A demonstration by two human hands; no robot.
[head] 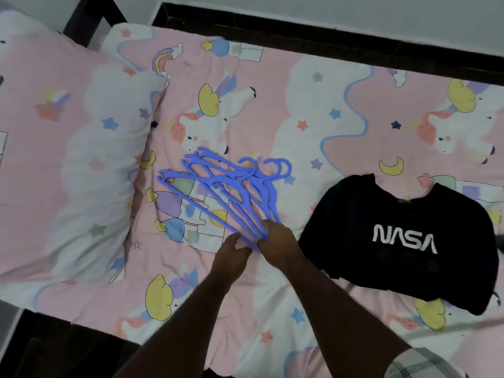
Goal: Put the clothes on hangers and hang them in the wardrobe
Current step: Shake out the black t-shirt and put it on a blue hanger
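Fanned blue plastic hangers (pixel 218 186) are pinched at near ends by both hands' fingers (pixel 261 238); hooks point away, black NASA T-shirt (pixel 395 236) lies rightward.

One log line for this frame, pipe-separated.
phase: picking hanger | both hands on hangers | shirt flat on bed, unhung
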